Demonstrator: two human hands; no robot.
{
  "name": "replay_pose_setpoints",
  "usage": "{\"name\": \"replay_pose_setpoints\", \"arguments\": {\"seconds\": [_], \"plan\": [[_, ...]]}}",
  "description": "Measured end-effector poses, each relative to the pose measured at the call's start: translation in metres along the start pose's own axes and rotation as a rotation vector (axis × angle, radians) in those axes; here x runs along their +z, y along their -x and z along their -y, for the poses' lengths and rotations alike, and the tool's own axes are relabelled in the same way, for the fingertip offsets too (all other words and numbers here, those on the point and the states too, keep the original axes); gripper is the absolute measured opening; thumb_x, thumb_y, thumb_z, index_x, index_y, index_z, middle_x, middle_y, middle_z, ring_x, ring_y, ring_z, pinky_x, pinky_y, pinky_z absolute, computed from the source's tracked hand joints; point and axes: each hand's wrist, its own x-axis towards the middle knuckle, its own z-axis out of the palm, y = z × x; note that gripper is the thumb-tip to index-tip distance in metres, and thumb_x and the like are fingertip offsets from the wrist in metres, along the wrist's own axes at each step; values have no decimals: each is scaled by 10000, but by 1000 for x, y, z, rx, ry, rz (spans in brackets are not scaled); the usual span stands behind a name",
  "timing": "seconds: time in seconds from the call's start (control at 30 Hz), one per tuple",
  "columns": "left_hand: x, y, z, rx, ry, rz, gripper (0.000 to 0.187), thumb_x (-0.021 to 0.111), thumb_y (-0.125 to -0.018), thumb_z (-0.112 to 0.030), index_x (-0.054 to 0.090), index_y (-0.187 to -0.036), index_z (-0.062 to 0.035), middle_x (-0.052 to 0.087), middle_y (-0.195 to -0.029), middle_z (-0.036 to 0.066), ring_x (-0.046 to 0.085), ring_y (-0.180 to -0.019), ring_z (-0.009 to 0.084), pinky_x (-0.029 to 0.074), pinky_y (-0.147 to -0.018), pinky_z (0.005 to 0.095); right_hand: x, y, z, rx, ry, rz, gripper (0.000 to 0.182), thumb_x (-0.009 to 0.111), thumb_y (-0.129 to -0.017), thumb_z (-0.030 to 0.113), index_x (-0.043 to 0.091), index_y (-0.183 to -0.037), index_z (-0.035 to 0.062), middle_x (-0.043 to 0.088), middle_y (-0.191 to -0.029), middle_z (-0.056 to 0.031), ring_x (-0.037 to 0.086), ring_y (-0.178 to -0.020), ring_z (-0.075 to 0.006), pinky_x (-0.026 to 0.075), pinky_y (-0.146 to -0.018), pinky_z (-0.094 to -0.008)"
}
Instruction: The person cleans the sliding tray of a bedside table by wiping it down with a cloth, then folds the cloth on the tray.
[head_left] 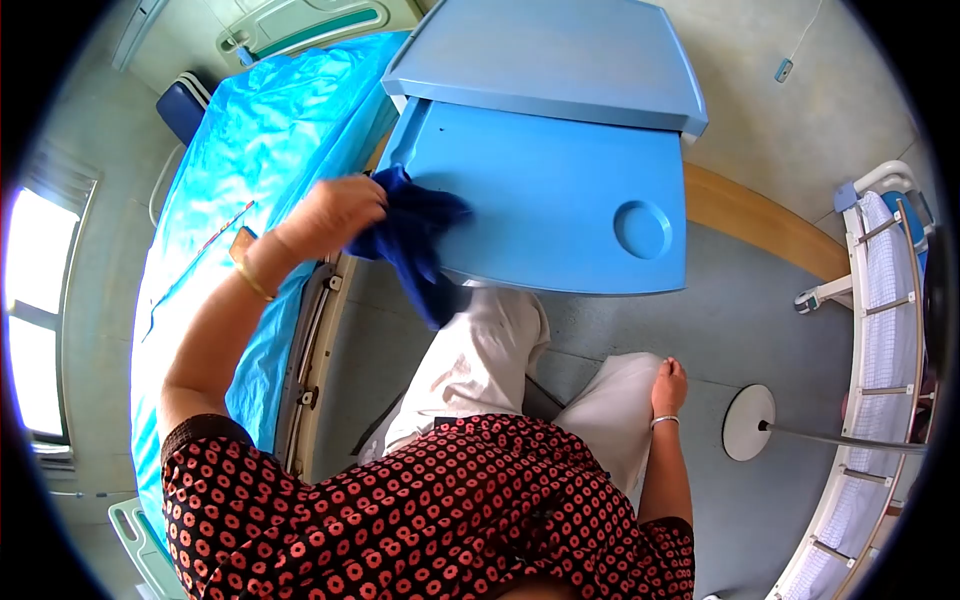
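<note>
My left hand [340,213] is closed on a dark blue cloth [412,235]. The cloth bunches over the left edge of a light blue pull-out tray [545,190], and part of it hangs below the edge, slightly blurred. On my knee, at the outer side of the white trousers [610,400], rests my right hand [669,388]. It holds nothing, and its fingers lie loosely against the leg. A shallow round recess [642,229] marks the right side of the tray.
The tray extends from a bedside cabinet with a grey-blue top [550,55]. To the left stands a bed under a shiny blue cover [290,120], with a metal side rail. At right are a round white base [748,423] with a pole and another railed bed [880,330].
</note>
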Motion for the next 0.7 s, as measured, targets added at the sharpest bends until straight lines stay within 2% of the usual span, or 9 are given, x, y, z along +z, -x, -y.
{"name": "replay_pose_setpoints", "arguments": {"seconds": [0.03, 0.1, 0.17, 0.23, 0.33, 0.47, 0.57, 0.63, 0.7], "plan": [[-14, 1, -10, -262, 146, -148, 97, 592, -830, -59, 598, -858, 34, 635, -881, 142, 612, -819, 258, 490, -771, 326, 0, 0, 1, 0, -5, 4, 384, 440, -886, 319, 616, -1088, 42, 592, -1124, -159, 559, -1027, -335, 442, -875, -405], [-37, -1, -12, -512, 185, -404, 137, 568, -891, -114, 608, -878, 16, 568, -751, 11, 497, -710, 75, 443, -656, 237, -1, 0, 2, 6, 17, 9, 380, 445, -886, 314, 613, -1092, 42, 591, -1127, -154, 559, -1029, -329, 442, -879, -402], [-57, -10, -8, -513, 142, -654, 240, 528, -939, -214, 613, -841, -13, 424, -655, -60, 378, -640, 26, 352, -538, 216, -4, 0, 5, 14, 14, 20, 377, 446, -887, 311, 611, -1093, 42, 590, -1129, -153, 558, -1030, -330, 442, -880, -401], [-79, -22, -16, -585, 126, -843, 288, 540, -937, -274, 632, -839, -19, 448, -614, -77, 386, -569, 15, 309, -478, 200, -2, -1, 3, 17, 7, 31, 375, 446, -887, 308, 610, -1094, 42, 590, -1131, -152, 558, -1031, -330, 441, -881, -401], [-72, -47, -13, -375, 436, -1169, 282, 520, -945, -275, 663, -876, -41, 463, -593, -78, 371, -528, 8, 281, -452, 198, 4, -4, -8, 1, -3, 23, 371, 444, -892, 306, 608, -1094, 43, 591, -1127, -150, 557, -1031, -331, 440, -882, -401], [4, -56, -24, -451, 576, -783, 201, 559, -916, -209, 625, -837, -37, 525, -681, -17, 450, -620, 86, 381, -534, 256, 6, -4, -12, -21, 9, -2, 357, 450, -889, 291, 609, -1094, 45, 591, -1123, -144, 552, -1034, -333, 436, -882, -403], [56, -59, -51, -110, 241, -364, 124, 642, -807, -101, 626, -877, -1, 629, -871, 149, 611, -795, 308, 500, -721, 348, -5, 2, 5, -115, 129, -4, 299, 498, -859, 214, 611, -1081, 50, 577, -1140, -137, 539, -1049, -328, 438, -877, -402], [79, -68, -67, 8, 263, -442, 138, 649, -801, -98, 631, -881, 13, 631, -874, 163, 614, -819, 317, 504, -735, 357, -18, 15, 31, -202, 242, -4, 276, 525, -838, 166, 611, -1073, 50, 569, -1149, -133, 533, -1054, -322, 438, -873, -402], [88, -85, -90, -169, 450, -504, 121, 620, -826, -53, 630, -916, 27, 632, -902, 156, 632, -824, 287, 502, -726, 336, -28, 35, 69, -619, -30, -85, 264, 557, -788, 82, 602, -1044, 30, 555, -1143, -133, 520, -1048, -323, 436, -885, -407]]}}
